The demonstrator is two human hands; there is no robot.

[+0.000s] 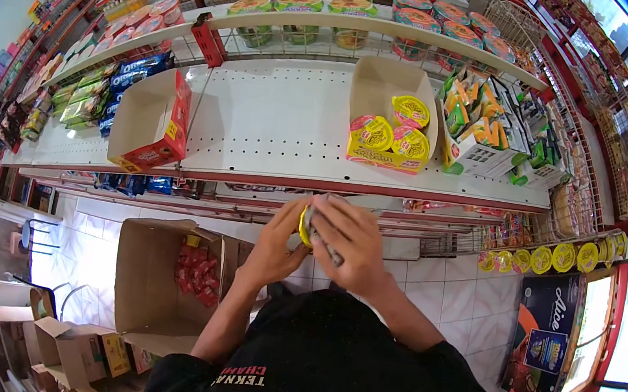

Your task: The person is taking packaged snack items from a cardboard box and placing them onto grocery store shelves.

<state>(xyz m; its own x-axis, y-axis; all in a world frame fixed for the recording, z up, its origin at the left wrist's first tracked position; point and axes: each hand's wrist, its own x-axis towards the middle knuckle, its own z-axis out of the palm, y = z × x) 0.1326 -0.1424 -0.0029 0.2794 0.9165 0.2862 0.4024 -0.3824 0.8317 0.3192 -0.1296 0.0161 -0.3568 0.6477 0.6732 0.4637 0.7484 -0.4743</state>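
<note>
In front of my chest, just off the shelf edge, my left hand (276, 239) grips a small round tub with a yellow lid (304, 226), which shows edge-on. My right hand (353, 245) presses a grey cloth (336, 258) against the tub's other face. The fingers hide most of both things. On the white shelf ahead, a cardboard display box (394, 80) holds several similar yellow-lidded tubs (409, 111), one of them lying on the others.
A red-fronted cardboard box (152, 127) sits at the shelf's left, beside blue packets (140, 70). White cartons of green-and-orange sachets (481, 131) stand at the right. Below left, a large open carton (141, 276) contains red packets (198, 272). Lidded cups (416, 19) line the upper shelf.
</note>
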